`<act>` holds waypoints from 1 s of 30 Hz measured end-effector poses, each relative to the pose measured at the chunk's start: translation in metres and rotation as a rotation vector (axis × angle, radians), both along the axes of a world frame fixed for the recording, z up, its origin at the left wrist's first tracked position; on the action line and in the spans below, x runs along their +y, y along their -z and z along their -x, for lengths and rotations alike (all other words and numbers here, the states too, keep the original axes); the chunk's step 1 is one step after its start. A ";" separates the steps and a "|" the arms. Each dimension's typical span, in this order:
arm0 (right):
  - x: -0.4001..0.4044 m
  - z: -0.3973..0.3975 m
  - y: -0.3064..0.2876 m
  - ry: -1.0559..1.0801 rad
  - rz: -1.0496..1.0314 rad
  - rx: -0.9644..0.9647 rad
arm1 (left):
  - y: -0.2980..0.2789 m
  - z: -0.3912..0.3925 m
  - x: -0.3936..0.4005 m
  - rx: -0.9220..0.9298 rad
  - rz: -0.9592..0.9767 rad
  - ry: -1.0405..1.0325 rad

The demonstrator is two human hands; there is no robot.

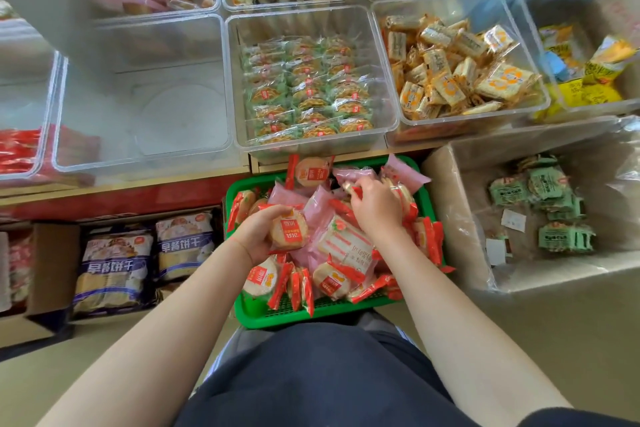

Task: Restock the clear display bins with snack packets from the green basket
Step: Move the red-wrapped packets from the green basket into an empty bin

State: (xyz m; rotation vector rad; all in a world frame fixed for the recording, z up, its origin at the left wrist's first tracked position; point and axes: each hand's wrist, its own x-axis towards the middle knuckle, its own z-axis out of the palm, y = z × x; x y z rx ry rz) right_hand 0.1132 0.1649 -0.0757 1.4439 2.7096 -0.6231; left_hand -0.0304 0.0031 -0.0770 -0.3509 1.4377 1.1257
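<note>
Resting on the person's lap, the green basket (254, 317) is being crowded with red and pink snack packets below a shelf of clear display bins (313, 80). A round rice cracker packet (288, 232) is being gripped by the left hand (258, 232), while another packet is being pinched by the right hand (375, 206). A cardboard box (446, 218) is being kept beside the basket on the beige floor (568, 340).

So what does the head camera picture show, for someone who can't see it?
Two hands dig in a green plastic basket of snack packets: the left hand holds a round red-labelled rice cracker packet, the right hand grips another. Behind stand clear plastic display bins, one empty.
</note>
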 end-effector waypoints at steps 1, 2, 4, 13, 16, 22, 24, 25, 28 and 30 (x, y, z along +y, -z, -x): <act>-0.001 0.002 -0.008 0.047 0.017 0.071 | 0.000 0.001 -0.002 0.007 -0.003 -0.020; -0.003 0.004 -0.016 0.093 0.049 0.140 | -0.001 0.003 -0.004 0.011 -0.002 -0.041; -0.007 0.008 -0.027 0.122 0.063 0.235 | -0.004 0.006 -0.010 0.001 -0.002 -0.091; -0.066 0.034 -0.048 0.197 0.604 0.604 | -0.014 0.038 -0.048 0.081 0.016 -0.077; -0.094 0.047 -0.052 0.250 0.775 0.686 | -0.014 0.055 -0.068 0.053 -0.020 -0.085; -0.182 0.115 -0.054 0.252 0.588 0.622 | -0.017 0.104 -0.142 -0.043 -0.102 -0.065; -0.221 0.150 -0.056 0.311 0.709 0.708 | -0.019 0.140 -0.185 -0.044 -0.116 -0.068; -0.242 0.169 -0.059 0.332 0.797 0.763 | -0.018 0.162 -0.208 -0.046 -0.118 -0.075; -0.308 0.223 -0.063 0.340 1.090 0.810 | -0.023 0.229 -0.276 -0.015 -0.137 -0.056; -0.345 0.256 -0.067 0.273 1.138 0.736 | -0.033 0.267 -0.315 -0.001 -0.199 0.028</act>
